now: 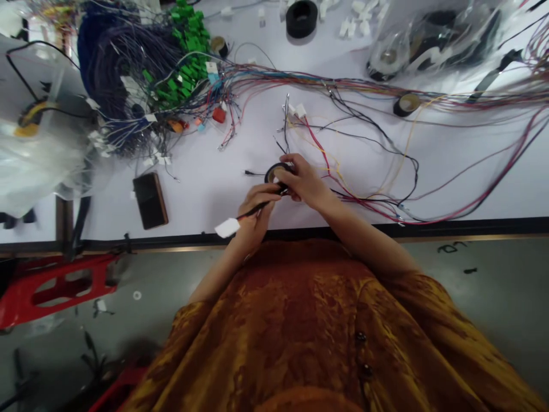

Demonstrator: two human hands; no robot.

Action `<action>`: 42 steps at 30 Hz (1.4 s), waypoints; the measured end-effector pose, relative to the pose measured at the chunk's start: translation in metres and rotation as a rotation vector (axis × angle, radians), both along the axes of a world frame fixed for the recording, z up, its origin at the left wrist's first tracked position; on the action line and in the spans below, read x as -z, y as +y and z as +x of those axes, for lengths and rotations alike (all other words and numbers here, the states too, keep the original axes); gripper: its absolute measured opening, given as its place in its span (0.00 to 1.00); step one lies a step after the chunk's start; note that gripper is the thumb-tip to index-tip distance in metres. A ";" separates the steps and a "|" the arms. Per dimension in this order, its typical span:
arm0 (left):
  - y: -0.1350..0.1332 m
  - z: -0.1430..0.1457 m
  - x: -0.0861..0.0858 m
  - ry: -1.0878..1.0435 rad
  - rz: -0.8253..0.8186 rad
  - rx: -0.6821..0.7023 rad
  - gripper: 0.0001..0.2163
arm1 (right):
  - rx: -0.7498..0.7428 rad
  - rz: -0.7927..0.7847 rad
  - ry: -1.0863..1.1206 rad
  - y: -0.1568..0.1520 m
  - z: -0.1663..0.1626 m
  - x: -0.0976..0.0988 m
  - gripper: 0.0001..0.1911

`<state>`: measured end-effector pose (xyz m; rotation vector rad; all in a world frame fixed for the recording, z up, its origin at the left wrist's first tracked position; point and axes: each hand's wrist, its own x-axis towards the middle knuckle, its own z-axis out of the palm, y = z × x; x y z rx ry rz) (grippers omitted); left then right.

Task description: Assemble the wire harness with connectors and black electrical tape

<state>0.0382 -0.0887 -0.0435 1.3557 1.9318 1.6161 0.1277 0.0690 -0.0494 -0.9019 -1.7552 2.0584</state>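
Close to the table's front edge, my right hand (302, 180) is closed on a roll of black tape (271, 174), with the thumb at its hollow core. Just left of it, my left hand (256, 209) is closed around a wire bundle (258, 208) wrapped in black. A white connector (227, 228) sticks out from the bundle's left end, past the left hand. The two hands almost touch, and the fingers hide where tape and wires meet. Red, black and yellow wires (351, 197) run off to the right from beside the right hand.
A long wire harness (295, 74) crosses the table. Green connectors (186, 54) and dark wires (124, 63) are heaped at the back left. A phone (150, 200) lies on the left. Other tape rolls (301, 18) and a plastic bag (433, 43) sit farther back. A red stool (64, 283) stands below.
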 end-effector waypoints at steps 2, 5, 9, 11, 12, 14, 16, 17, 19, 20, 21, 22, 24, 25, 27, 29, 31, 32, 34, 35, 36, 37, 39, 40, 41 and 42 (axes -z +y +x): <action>0.002 -0.002 0.007 -0.074 0.041 -0.157 0.10 | -0.007 0.012 0.011 -0.003 0.004 0.002 0.16; 0.007 -0.007 0.014 -0.327 0.027 -0.326 0.13 | -0.108 0.357 0.020 -0.028 0.035 0.006 0.20; 0.009 -0.008 0.005 -0.465 -0.014 -0.268 0.13 | -0.204 0.589 0.086 -0.045 0.057 0.005 0.16; 0.007 -0.005 -0.002 -0.317 0.007 -0.145 0.12 | -0.040 0.454 0.088 -0.036 0.042 0.003 0.16; 0.006 -0.003 -0.004 -0.217 0.014 -0.072 0.10 | 0.022 0.338 0.061 -0.028 0.031 0.001 0.18; 0.001 -0.002 -0.005 -0.081 0.022 0.014 0.09 | 0.051 0.052 -0.024 -0.011 0.009 0.000 0.19; -0.003 -0.003 0.001 -0.109 0.047 -0.055 0.09 | 0.056 -0.212 -0.084 0.002 -0.004 0.001 0.13; -0.004 -0.004 0.006 -0.166 0.065 -0.131 0.09 | 0.086 -0.306 -0.087 0.006 -0.006 0.002 0.10; -0.004 -0.008 0.019 -0.295 0.074 -0.238 0.10 | 0.157 -0.402 -0.035 0.010 -0.003 0.007 0.09; -0.003 -0.010 0.025 -0.355 0.049 -0.231 0.10 | 0.175 -0.410 0.002 0.011 0.001 0.009 0.10; -0.001 -0.011 0.030 -0.410 0.010 -0.188 0.12 | 0.174 -0.405 0.032 0.011 0.006 0.012 0.11; 0.003 -0.012 0.035 -0.463 -0.036 -0.128 0.15 | 0.161 -0.389 0.052 0.011 0.012 0.014 0.12; 0.011 -0.010 0.039 -0.552 -0.115 -0.047 0.18 | 0.133 -0.308 0.071 0.005 0.023 0.018 0.16; 0.016 -0.009 0.039 -0.575 -0.131 -0.052 0.18 | 0.126 -0.231 0.072 0.000 0.028 0.019 0.18; 0.024 -0.006 0.034 -0.582 -0.118 -0.121 0.16 | 0.095 0.006 0.061 -0.017 0.041 0.019 0.23; 0.028 -0.003 0.026 -0.586 -0.082 -0.190 0.15 | -0.018 0.294 0.027 -0.036 0.053 0.018 0.26; 0.029 0.000 0.016 -0.614 -0.072 -0.219 0.13 | -0.180 0.507 0.018 -0.049 0.063 0.015 0.22; 0.027 0.001 0.012 -0.616 -0.079 -0.217 0.13 | -0.227 0.564 0.038 -0.051 0.065 0.013 0.18; 0.022 0.003 0.005 -0.527 -0.073 -0.183 0.12 | -0.166 0.568 0.081 -0.044 0.061 0.008 0.12; 0.018 0.005 0.003 -0.430 -0.060 -0.143 0.11 | -0.084 0.520 0.084 -0.035 0.055 0.006 0.11; 0.015 0.006 0.003 -0.314 -0.046 -0.089 0.11 | -0.006 0.446 0.064 -0.025 0.047 0.005 0.11; 0.012 0.008 0.004 -0.196 -0.035 -0.033 0.10 | 0.045 0.348 0.024 -0.013 0.037 0.004 0.14; 0.009 0.009 0.010 -0.021 -0.027 0.035 0.09 | 0.043 0.100 -0.066 0.008 0.017 0.005 0.18; 0.009 0.010 0.014 0.015 -0.021 0.022 0.09 | 0.028 -0.028 -0.094 0.015 0.010 0.006 0.17; 0.010 0.010 0.018 0.012 -0.007 -0.025 0.10 | 0.026 -0.134 -0.102 0.018 0.006 0.008 0.16; 0.012 0.010 0.021 -0.022 0.012 -0.096 0.12 | 0.044 -0.194 -0.090 0.018 0.006 0.010 0.14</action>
